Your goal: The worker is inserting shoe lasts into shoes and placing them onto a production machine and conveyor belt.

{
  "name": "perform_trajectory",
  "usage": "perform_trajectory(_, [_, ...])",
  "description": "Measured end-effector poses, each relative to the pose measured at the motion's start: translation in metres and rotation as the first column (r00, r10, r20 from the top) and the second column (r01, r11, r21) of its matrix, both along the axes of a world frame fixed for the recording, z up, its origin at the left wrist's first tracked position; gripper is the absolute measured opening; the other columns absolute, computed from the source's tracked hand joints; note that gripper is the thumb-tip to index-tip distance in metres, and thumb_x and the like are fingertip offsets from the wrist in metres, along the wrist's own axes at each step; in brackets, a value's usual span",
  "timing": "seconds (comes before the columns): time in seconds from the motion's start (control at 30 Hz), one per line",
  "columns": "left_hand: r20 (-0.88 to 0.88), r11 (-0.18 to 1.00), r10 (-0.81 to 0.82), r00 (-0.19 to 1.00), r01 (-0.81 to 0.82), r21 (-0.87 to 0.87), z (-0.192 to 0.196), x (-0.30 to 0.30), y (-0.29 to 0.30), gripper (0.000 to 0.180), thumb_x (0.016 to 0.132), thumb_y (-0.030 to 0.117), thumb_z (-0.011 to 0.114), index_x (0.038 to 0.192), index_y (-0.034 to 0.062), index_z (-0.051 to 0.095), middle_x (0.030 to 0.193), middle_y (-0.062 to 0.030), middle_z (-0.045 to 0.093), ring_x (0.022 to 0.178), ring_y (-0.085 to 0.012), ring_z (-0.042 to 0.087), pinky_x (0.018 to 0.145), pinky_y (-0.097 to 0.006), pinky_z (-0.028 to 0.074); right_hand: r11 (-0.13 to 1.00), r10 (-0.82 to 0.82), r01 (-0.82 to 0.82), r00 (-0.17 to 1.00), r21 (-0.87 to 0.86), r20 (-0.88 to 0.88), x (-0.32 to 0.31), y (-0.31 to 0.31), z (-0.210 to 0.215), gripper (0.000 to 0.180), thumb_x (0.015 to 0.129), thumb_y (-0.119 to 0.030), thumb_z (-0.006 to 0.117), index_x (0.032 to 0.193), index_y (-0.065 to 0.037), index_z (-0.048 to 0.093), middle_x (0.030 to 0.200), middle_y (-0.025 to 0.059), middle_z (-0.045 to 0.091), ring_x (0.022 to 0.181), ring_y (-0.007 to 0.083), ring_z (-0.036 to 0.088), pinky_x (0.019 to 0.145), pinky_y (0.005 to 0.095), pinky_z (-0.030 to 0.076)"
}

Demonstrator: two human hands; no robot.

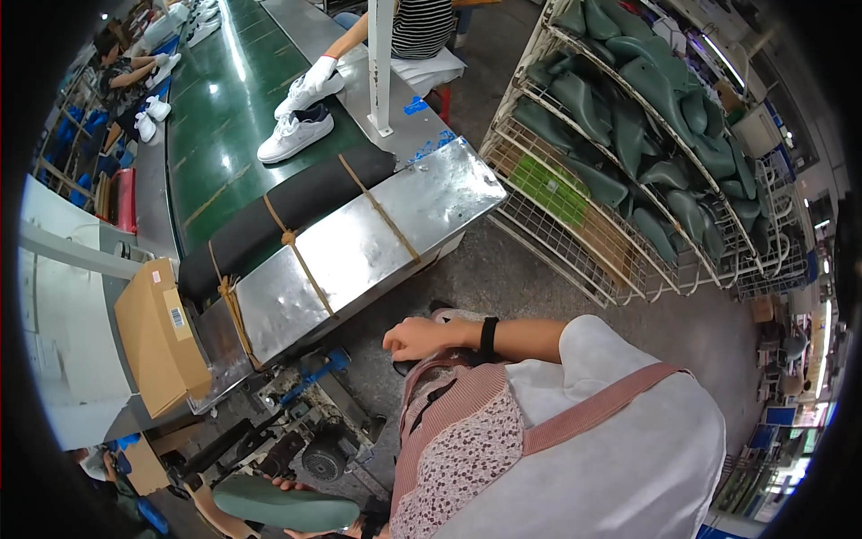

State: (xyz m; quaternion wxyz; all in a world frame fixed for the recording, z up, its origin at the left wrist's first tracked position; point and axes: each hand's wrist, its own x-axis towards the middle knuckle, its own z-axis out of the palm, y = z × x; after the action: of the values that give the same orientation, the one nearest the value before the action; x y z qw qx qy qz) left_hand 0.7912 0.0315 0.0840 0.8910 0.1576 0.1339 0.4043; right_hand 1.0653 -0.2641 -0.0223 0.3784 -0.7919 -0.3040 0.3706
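A smooth green shoe last (285, 505) lies in my left hand (292, 485) at the bottom of the view. Its fingers curl over the far side, and the last hides most of the palm. My right hand (415, 340) hangs in front of my body, loosely closed, with a black band at the wrist. Nothing shows in its fingers. Below that hand are my apron (467, 404) and part of a shoe on the floor. Another bare arm (220, 514) reaches in beside the last at the lower edge; whose it is I cannot tell.
A green conveyor (233, 108) carries white sneakers (296, 135), one under a co-worker's gloved hand (316, 76). Its metal end cover (314, 269) has a black roll tied on. A wire rack (575, 216) of green lasts stands right. A motor (325, 456) and cardboard box (157, 341) are at left.
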Motion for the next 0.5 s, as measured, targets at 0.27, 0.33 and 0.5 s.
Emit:
perform_trajectory(0.27, [-0.324, 0.832, -0.510, 0.797, 0.553, 0.051, 0.011, 0.070, -0.034, 0.080, 0.090, 0.053, 0.050, 0.146, -0.0036, 0.039, 0.127, -0.0178, 0.060, 0.114, -0.0300, 0.061, 0.094, -0.043, 0.053, 0.955, 0.155, 0.062, 0.730, 0.291, -0.665, -0.001, 0.022, 0.057, 0.094, 0.088, -0.047, 0.071, 0.155, -0.002, 0.023, 0.144, 0.0206, 0.051, 0.123, 0.0274, 0.057, 0.096, 0.0367, 0.051])
perform_trajectory(0.33, [-0.722, 0.758, -0.059, 0.690, 0.501, 0.418, -0.001, 0.142, -0.060, 0.064, 0.094, 0.038, 0.056, 0.143, -0.0004, 0.043, 0.121, -0.0153, 0.062, 0.105, -0.0267, 0.063, 0.086, -0.039, 0.054, 0.917, 0.188, 0.174, 0.605, 0.358, -0.774, 0.008, 0.014, 0.074, 0.102, 0.088, -0.049, 0.072, 0.159, -0.004, 0.014, 0.153, 0.0217, 0.041, 0.128, 0.0272, 0.052, 0.098, 0.0370, 0.049])
perform_trajectory(0.5, [-0.735, 0.479, -0.320, 0.598, 0.771, 0.419, -0.009, 0.256, -0.186, 0.067, 0.097, 0.015, 0.060, 0.156, 0.0078, 0.031, 0.138, -0.0134, 0.053, 0.093, -0.0137, 0.058, 0.069, -0.022, 0.046, 0.673, 0.005, 0.595, 0.589, 0.439, -0.808, 0.058, -0.064, 0.081, 0.078, 0.082, -0.031, 0.079, 0.143, 0.001, 0.043, 0.132, 0.0154, 0.057, 0.113, 0.0211, 0.060, 0.092, 0.0361, 0.053])
